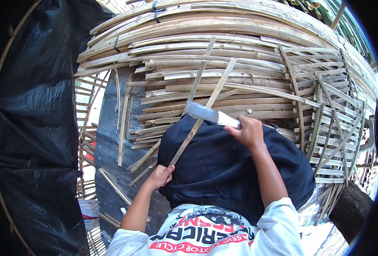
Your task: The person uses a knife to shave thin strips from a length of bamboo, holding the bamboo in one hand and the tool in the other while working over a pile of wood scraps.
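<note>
My left hand [161, 176] is closed round the lower end of a flat bamboo strip [212, 96], which slants up and away to the right. In my right hand [249, 131] is a knife [204, 112] with a broad, slightly blurred blade and a pale handle. The blade points left and lies across the middle of the strip; whether it touches the strip I cannot tell. A second thin bamboo strip [201, 66] runs just left of the held one. Dark cloth [236, 170] covers my lap under both hands.
Beyond my lap lie stacked split bamboo slats [223, 47]. Woven bamboo lattice panels [329, 111] stand at the right, with a dark wood block [353, 209] below them. A black plastic sheet [35, 106] hangs at the left. Loose strips [122, 123] lie on dark sheeting [105, 149].
</note>
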### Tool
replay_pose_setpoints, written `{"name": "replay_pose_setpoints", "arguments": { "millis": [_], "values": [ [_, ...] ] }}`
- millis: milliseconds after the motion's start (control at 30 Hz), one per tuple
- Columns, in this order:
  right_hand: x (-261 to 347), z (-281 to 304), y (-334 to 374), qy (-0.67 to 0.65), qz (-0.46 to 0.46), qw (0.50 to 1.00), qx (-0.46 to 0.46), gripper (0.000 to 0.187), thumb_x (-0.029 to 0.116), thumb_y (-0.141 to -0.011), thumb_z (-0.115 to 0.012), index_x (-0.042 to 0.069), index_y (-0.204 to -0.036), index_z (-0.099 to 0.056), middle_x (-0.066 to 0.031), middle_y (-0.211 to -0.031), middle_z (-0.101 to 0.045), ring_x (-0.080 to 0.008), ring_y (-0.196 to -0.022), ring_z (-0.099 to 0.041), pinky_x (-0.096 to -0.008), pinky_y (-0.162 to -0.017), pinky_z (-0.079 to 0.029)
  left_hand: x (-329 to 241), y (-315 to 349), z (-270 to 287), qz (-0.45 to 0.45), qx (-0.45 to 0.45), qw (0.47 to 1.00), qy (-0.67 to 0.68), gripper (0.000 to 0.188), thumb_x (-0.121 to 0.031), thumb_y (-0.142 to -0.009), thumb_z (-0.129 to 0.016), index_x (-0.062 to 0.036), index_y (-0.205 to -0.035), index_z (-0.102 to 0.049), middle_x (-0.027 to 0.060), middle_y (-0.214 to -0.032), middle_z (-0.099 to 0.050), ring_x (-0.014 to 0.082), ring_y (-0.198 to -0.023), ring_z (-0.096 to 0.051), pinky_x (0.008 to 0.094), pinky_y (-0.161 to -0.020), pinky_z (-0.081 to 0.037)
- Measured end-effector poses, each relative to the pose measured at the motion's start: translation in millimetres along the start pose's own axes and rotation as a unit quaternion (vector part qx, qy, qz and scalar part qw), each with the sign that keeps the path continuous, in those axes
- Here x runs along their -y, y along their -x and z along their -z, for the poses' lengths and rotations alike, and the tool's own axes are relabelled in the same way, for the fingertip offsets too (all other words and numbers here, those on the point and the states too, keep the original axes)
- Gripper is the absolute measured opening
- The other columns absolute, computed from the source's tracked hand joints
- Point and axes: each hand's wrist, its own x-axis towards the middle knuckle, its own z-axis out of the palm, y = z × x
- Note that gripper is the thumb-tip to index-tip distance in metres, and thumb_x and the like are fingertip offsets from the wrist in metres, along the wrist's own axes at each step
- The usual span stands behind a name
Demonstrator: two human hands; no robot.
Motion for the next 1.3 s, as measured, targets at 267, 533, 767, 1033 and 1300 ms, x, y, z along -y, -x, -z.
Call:
{"name": "replay_pose_setpoints", "arguments": {
  "millis": [267,533,767,1033,1300],
  "values": [
    [-8,44,-5,0.003,-0.191,0.981,-0.021,0.051,0.052,-0.082,-0.064,0.002,-0.076,-0.064,-0.0209,-0.064,-0.061,-0.0420,-0.066,-0.061,-0.0492,-0.060,-0.047,3,-1,2,0.004,0.009,1.000,-0.010,0.073,-0.064,-0.091,-0.046,-0.0063,-0.046,-0.045,0.0010,-0.041,-0.038,0.0111,-0.034,-0.039,0.0250,-0.035,-0.030],
    [46,-24,8,0.024,0.071,0.994,0.081,0.071,0.076,-0.070,-0.059,0.006,-0.065,-0.060,-0.0143,-0.056,-0.060,-0.0334,-0.054,-0.063,-0.0419,-0.053,-0.050,3,3,-3,0.030,-0.009,0.999,0.021,0.071,-0.064,-0.091,-0.046,-0.0080,-0.048,-0.042,0.0005,-0.041,-0.036,0.0108,-0.034,-0.036,0.0257,-0.034,-0.028],
    [-42,60,-48,0.085,-0.215,0.972,-0.033,0.066,0.066,-0.082,-0.055,0.001,-0.074,-0.069,-0.0237,-0.069,-0.064,-0.0404,-0.069,-0.065,-0.0494,-0.064,-0.049,-11,-1,-4,0.042,0.006,0.999,0.008,0.070,-0.064,-0.091,-0.046,-0.0092,-0.048,-0.041,-0.0003,-0.042,-0.035,0.0104,-0.033,-0.034,0.0252,-0.033,-0.026],
    [49,39,-21,0.050,0.015,0.996,0.078,0.070,0.074,-0.071,-0.060,0.004,-0.070,-0.066,-0.0182,-0.065,-0.065,-0.0349,-0.064,-0.066,-0.0433,-0.061,-0.052,7,4,0,0.012,-0.003,1.000,0.011,0.071,-0.066,-0.090,-0.045,-0.0088,-0.049,-0.042,-0.0014,-0.041,-0.035,0.0091,-0.033,-0.034,0.0247,-0.033,-0.025],
    [3,4,-66,0.029,-0.162,0.986,0.011,0.076,0.074,-0.076,-0.054,0.000,-0.076,-0.070,-0.0232,-0.070,-0.065,-0.0394,-0.069,-0.066,-0.0477,-0.065,-0.052,-9,3,-6,0.042,0.001,0.998,0.040,0.069,-0.066,-0.091,-0.044,-0.0103,-0.050,-0.040,-0.0025,-0.040,-0.032,0.0086,-0.031,-0.031,0.0250,-0.031,-0.022]
  ]
}}
